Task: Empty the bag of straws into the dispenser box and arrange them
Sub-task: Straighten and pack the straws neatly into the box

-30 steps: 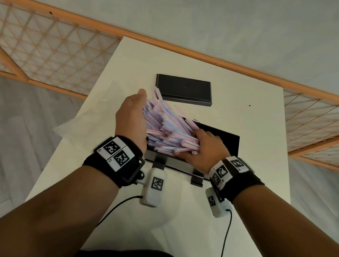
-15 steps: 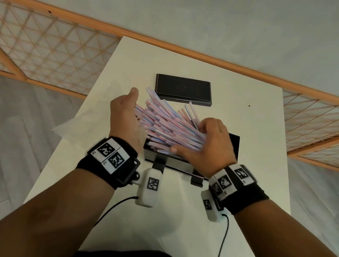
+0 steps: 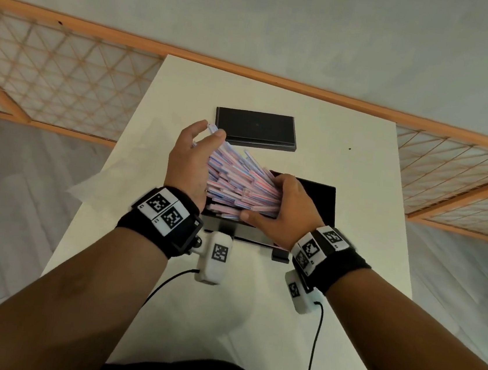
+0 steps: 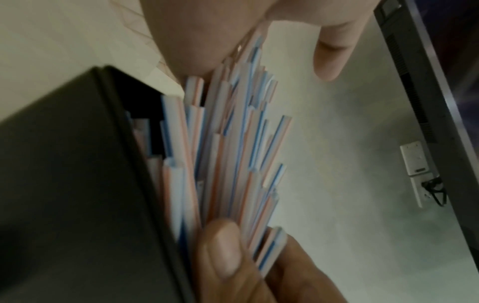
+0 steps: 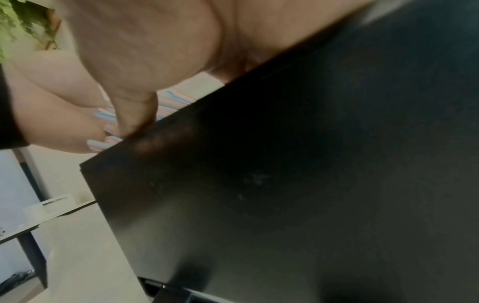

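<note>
No readable text, brand, or number is shown in any view. Only black-and-white square code markers are seen: two on the left wristband (image 3: 164, 210), one on the camera (image 3: 219, 252) hung just beside it, and several on the right wristband (image 3: 319, 244). No letters can be made out on them.

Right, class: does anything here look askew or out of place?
Yes. The straws sit in a slanted, fanned heap, their far ends sticking up over the left side of the dispenser box instead of lying flat inside. The left hand and right hand bracket the pile.
</note>
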The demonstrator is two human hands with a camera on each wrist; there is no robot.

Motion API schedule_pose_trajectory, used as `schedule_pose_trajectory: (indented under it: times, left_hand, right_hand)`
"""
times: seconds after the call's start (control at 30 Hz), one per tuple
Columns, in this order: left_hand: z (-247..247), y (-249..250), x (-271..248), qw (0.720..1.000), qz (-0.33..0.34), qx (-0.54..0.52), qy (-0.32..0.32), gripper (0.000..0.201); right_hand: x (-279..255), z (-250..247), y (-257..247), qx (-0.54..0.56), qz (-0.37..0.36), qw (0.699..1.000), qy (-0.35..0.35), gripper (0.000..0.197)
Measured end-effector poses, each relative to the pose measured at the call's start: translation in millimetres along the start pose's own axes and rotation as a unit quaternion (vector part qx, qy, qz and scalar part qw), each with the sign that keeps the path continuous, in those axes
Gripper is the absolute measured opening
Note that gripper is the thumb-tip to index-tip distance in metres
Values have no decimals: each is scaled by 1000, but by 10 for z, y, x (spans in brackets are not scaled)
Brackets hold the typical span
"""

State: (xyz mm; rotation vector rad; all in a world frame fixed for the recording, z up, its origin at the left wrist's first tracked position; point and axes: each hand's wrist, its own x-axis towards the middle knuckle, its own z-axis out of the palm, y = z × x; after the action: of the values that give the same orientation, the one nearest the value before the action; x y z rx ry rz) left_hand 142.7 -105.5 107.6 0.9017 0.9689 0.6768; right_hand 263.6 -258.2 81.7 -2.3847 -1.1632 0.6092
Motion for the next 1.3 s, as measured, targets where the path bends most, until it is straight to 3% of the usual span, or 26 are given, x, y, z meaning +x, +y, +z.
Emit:
schedule_pose_trajectory:
  times: [0.07,0.2,0.3,0.37,0.43,0.57,0.7,0.83,1.0,1.2,1.3]
  left_hand:
    - [-9,-29,-15,1000,-15,-5,17,61]
    - [-59,-100,-77,997,-37,4,67,86]
    - [-193,-133,-104,994,-25,-35,104,92]
    - [-209,-142,-162,995,-25,-25,96,110]
    - [-141,-177,-250,996,-21,5,82,115]
    - [11,-217,-338,996,-10,29,80,103]
    - [36,-150,-293,995,2,26,94,87]
    - [91,-140,-287,996,3,25,89,83]
    - [90,-140,-298,995,17,32,97,87]
    - [71,-185,-302,995,17,20,97,81]
    - [59,-198,-290,994,15,3,107,75]
  right_hand:
    - [22,30,21,-29,11,999,-10,92]
    - [29,-10,-4,-36,17,999,12,90]
    - [-62,-217,13,-24,26,996,86,64]
    - [-145,-294,88,-18,38,998,53,53]
    - [-219,-252,146,-28,14,999,-32,47]
    - [-203,-76,169,-98,-55,986,-126,61]
    - [-82,-69,84,-119,-61,978,-162,67]
    - [34,-50,-58,-157,-35,967,-197,72]
    - [98,-37,-59,-219,18,952,-213,53]
    - [122,-40,3,-193,15,955,-223,48]
    - [126,-38,14,-217,32,945,-241,59]
